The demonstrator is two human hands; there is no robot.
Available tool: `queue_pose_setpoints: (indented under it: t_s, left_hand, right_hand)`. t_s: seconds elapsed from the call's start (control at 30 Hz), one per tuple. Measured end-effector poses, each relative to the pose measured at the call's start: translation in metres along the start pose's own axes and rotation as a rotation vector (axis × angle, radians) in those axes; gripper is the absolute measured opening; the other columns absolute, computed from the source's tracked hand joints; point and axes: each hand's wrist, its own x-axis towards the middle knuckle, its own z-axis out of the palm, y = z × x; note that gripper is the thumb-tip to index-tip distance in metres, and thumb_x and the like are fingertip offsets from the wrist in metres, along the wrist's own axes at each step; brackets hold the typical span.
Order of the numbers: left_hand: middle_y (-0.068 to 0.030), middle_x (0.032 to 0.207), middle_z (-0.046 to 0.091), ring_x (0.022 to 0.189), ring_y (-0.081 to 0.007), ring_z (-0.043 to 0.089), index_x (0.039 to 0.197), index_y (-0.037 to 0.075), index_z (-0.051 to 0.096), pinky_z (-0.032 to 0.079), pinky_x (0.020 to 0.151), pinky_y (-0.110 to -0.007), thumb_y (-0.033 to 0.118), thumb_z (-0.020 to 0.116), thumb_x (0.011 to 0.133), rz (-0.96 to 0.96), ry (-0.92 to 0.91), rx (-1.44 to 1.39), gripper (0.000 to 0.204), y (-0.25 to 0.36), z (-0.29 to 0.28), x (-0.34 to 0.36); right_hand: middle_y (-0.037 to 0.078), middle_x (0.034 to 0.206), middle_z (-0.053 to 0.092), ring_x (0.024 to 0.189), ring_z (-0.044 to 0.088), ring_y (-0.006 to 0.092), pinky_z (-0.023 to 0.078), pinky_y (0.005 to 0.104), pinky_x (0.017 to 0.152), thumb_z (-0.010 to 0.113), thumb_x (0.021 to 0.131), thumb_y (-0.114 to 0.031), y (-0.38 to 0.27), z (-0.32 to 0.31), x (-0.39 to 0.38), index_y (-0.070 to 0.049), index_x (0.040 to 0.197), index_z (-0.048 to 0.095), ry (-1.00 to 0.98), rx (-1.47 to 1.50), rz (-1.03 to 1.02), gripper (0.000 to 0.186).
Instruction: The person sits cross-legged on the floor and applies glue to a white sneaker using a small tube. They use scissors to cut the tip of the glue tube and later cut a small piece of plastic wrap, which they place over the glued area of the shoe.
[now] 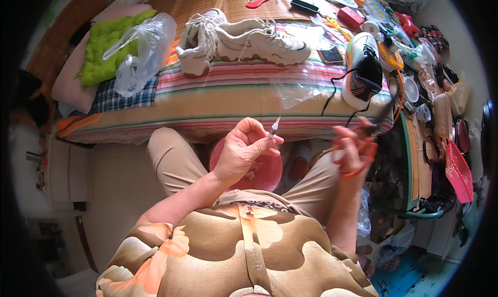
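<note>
My left hand [241,149] pinches a small tube [273,129] with a pale, pointed nozzle that sticks up past the fingertips. To the right, my right hand [355,154] is smeared by motion. It grips scissors [385,118] with orange handles around the fingers, and their dark blades point up and away, also blurred. Beyond the hands, on the striped bed cover, rest two worn beige sneakers [262,43]. A white and black shoe [363,71] with loose black laces stands at the right. A flat clear plastic bag [298,93] lies between them.
Between my knees is a pink basin [276,170] holding pale scraps. A phone [331,55] lies beside the shoes. At the left are a green cushion [106,48] and a clear carrier bag [153,45]. Clutter crowds the right, including a pink mesh basket [458,171].
</note>
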Motion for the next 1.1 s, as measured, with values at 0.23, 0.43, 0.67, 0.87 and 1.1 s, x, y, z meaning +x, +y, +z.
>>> queue_pose_setpoints:
  t_s: [0.23, 0.43, 0.67, 0.87, 1.1]
  left_hand:
    - [-0.0051, 0.097, 0.062, 0.095, -0.0138, 0.065, 0.096, 0.006, 0.049, 0.058, 0.082, -0.032, 0.003, 0.061, 0.091, -0.018, -0.172, -0.136, 0.013, -0.003, 0.006, 0.002]
    - [-0.0027, 0.087, 0.062, 0.076, -0.0126, 0.067, 0.096, 0.007, 0.048, 0.054, 0.055, -0.021, 0.004, 0.063, 0.091, 0.031, -0.170, -0.075, 0.016, -0.005, 0.001, -0.002]
    - [-0.0061, 0.094, 0.066, 0.073, -0.0090, 0.065, 0.098, 0.008, 0.049, 0.051, 0.053, -0.018, 0.005, 0.062, 0.091, -0.018, -0.156, 0.058, 0.015, -0.008, 0.000, 0.001]
    - [-0.0028, 0.099, 0.062, 0.094, -0.0097, 0.062, 0.102, 0.003, 0.054, 0.053, 0.085, -0.026, 0.001, 0.062, 0.090, -0.054, -0.164, 0.126, 0.015, 0.003, 0.001, 0.002]
    - [-0.0103, 0.106, 0.066, 0.099, -0.0193, 0.063, 0.115, 0.002, 0.059, 0.050, 0.086, -0.032, 0.008, 0.071, 0.080, 0.382, 0.097, 0.856, 0.037, 0.026, -0.027, 0.032]
  right_hand:
    - [0.011, 0.098, 0.065, 0.087, 0.065, 0.0148, 0.054, 0.0252, 0.076, 0.062, 0.085, 0.008, 0.005, 0.075, -0.009, -0.005, 0.134, 0.039, -0.421, 0.239, 0.086, 0.056]
    - [0.008, 0.093, 0.063, 0.086, 0.063, 0.0121, 0.053, 0.0238, 0.071, 0.062, 0.086, 0.008, 0.013, 0.081, -0.010, -0.007, 0.132, 0.040, -0.519, 0.228, 0.187, 0.054]
    - [0.006, 0.094, 0.059, 0.087, 0.060, 0.0106, 0.052, 0.0236, 0.072, 0.062, 0.085, 0.009, 0.012, 0.078, -0.010, -0.008, 0.132, 0.038, -0.467, 0.244, 0.169, 0.055]
    - [0.006, 0.095, 0.059, 0.091, 0.059, 0.0119, 0.052, 0.0250, 0.078, 0.062, 0.085, 0.009, 0.008, 0.078, -0.007, -0.007, 0.132, 0.039, -0.476, 0.185, 0.153, 0.054]
    - [0.004, 0.097, 0.059, 0.090, 0.059, 0.0106, 0.051, 0.0260, 0.082, 0.061, 0.086, 0.008, 0.019, 0.065, -0.005, -0.008, 0.133, 0.039, -0.411, 0.145, 0.112, 0.054]
